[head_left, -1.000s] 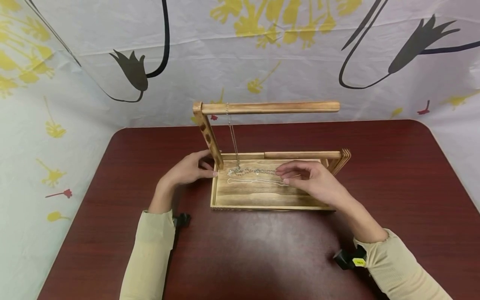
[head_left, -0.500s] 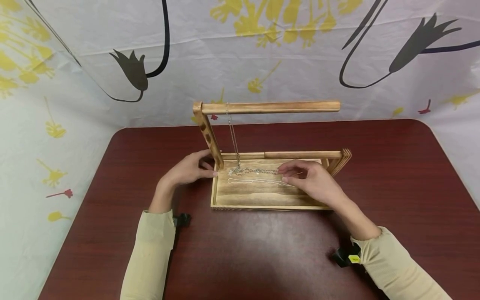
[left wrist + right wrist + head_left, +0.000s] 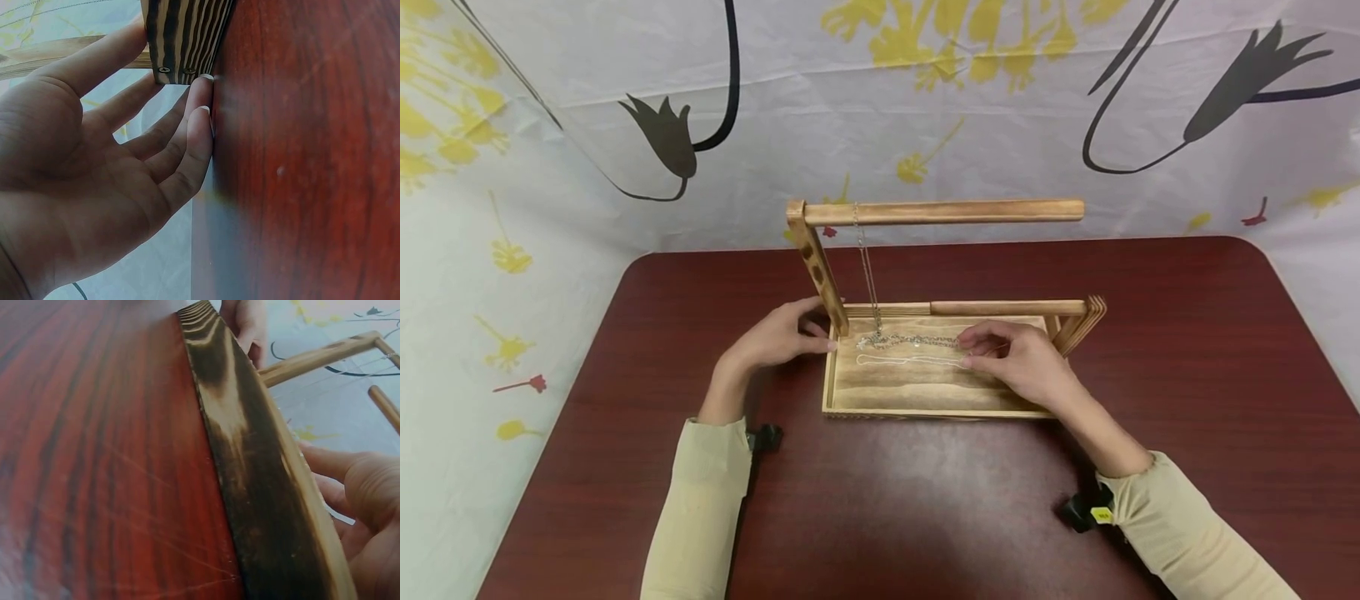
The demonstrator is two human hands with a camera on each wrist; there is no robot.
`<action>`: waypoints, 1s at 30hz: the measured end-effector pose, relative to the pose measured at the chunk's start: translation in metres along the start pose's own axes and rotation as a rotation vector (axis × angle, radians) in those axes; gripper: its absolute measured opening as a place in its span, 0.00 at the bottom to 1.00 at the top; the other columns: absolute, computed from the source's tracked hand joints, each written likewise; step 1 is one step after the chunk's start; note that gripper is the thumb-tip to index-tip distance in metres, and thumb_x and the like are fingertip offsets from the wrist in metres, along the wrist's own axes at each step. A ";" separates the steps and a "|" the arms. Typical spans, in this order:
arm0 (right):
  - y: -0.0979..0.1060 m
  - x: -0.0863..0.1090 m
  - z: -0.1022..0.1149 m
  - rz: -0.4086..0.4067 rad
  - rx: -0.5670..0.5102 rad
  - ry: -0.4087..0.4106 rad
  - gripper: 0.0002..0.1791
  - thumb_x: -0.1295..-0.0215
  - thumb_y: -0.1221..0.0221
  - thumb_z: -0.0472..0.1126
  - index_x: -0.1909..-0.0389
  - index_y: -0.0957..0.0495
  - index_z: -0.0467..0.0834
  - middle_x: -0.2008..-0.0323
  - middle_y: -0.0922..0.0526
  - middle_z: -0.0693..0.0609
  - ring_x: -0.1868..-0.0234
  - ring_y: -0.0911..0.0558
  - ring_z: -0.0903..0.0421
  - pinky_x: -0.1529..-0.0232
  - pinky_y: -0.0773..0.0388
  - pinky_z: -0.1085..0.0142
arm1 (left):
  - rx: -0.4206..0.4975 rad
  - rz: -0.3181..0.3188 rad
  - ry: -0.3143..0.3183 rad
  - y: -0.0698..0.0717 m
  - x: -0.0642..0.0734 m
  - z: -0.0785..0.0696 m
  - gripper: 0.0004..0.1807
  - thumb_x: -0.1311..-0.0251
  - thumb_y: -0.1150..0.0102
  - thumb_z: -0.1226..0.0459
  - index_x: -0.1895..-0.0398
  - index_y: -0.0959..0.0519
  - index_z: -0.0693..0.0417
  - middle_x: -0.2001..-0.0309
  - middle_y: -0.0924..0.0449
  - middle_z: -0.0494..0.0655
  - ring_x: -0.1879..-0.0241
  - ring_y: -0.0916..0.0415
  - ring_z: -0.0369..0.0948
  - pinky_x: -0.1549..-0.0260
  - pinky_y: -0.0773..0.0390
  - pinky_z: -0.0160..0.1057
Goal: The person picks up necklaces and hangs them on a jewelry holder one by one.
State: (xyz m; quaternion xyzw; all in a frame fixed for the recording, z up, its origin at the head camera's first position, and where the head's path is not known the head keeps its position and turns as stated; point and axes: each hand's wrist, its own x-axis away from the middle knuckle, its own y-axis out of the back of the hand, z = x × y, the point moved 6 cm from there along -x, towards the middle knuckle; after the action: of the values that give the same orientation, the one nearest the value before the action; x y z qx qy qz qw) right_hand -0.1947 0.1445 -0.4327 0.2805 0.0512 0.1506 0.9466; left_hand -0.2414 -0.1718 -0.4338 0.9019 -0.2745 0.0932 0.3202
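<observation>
A wooden jewelry stand (image 3: 940,402) with a tray base stands on the table, its upper bar (image 3: 955,212) reaching right from a post. A thin necklace (image 3: 868,275) hangs from that bar near the post. Two more necklaces lie in the tray: a thicker linked one (image 3: 910,340) and a fine silver one (image 3: 910,360) in front of it. My left hand (image 3: 775,335) touches the tray's left end, with thumb on the rim and fingers around the back corner. Over the necklaces' right ends is my right hand (image 3: 1022,360), thumb and forefinger slightly apart. The tray wall hides its fingertips in the right wrist view.
The dark red table (image 3: 925,500) extends around the stand, with a patterned cloth (image 3: 880,117) behind it. A lower, shorter bar (image 3: 1007,307) runs along the tray's back to a slanted support (image 3: 1081,323) at the right.
My right forearm has swung slightly left, while the fingertips stay at the necklaces' right ends. The left hand keeps its place on the stand.
</observation>
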 end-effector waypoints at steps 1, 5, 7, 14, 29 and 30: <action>0.000 0.000 0.000 -0.009 0.016 0.000 0.15 0.42 0.27 0.45 0.56 0.14 0.47 0.62 0.13 0.55 0.64 0.17 0.59 0.64 0.23 0.71 | 0.001 0.000 0.000 0.000 0.000 0.000 0.43 0.37 0.33 0.60 0.22 0.44 0.51 0.50 0.19 0.55 0.53 0.19 0.46 0.56 0.22 0.46; -0.001 -0.001 -0.001 -0.034 0.075 -0.001 0.16 0.45 0.25 0.48 0.57 0.14 0.49 0.67 0.14 0.58 0.67 0.18 0.60 0.67 0.24 0.70 | 0.001 -0.003 -0.009 0.000 -0.002 0.000 0.42 0.37 0.33 0.61 0.23 0.43 0.52 0.50 0.19 0.56 0.53 0.19 0.46 0.56 0.22 0.46; -0.002 -0.001 -0.001 -0.037 0.092 -0.002 0.15 0.46 0.25 0.47 0.58 0.14 0.49 0.68 0.15 0.58 0.67 0.18 0.60 0.67 0.25 0.70 | -0.001 -0.003 -0.013 0.000 -0.003 0.000 0.42 0.37 0.33 0.61 0.23 0.42 0.52 0.48 0.20 0.55 0.53 0.19 0.46 0.56 0.22 0.46; -0.006 -0.002 -0.001 -0.026 0.129 -0.020 0.13 0.44 0.26 0.45 0.60 0.14 0.48 0.70 0.15 0.58 0.68 0.19 0.60 0.66 0.24 0.68 | 0.006 0.005 -0.019 0.000 -0.002 0.001 0.41 0.36 0.33 0.61 0.23 0.42 0.55 0.41 0.25 0.58 0.51 0.20 0.48 0.56 0.23 0.45; -0.013 -0.007 -0.006 -0.001 0.167 -0.048 0.10 0.44 0.26 0.44 0.63 0.14 0.48 0.71 0.17 0.56 0.68 0.21 0.59 0.65 0.26 0.65 | -0.009 -0.008 -0.012 -0.001 -0.002 0.000 0.43 0.37 0.32 0.61 0.23 0.43 0.54 0.48 0.20 0.57 0.52 0.19 0.48 0.56 0.23 0.45; -0.013 -0.007 -0.006 0.001 0.171 -0.052 0.10 0.44 0.26 0.44 0.63 0.13 0.48 0.72 0.18 0.56 0.68 0.21 0.59 0.65 0.26 0.65 | -0.007 -0.006 -0.015 -0.001 -0.001 0.000 0.43 0.37 0.32 0.61 0.23 0.43 0.54 0.48 0.20 0.58 0.52 0.19 0.48 0.56 0.23 0.45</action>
State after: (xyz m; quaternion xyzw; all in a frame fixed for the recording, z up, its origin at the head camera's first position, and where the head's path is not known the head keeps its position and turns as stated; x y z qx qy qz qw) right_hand -0.1992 0.1351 -0.4449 0.3642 0.0390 0.1389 0.9201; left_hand -0.2419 -0.1704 -0.4349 0.9022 -0.2746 0.0847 0.3216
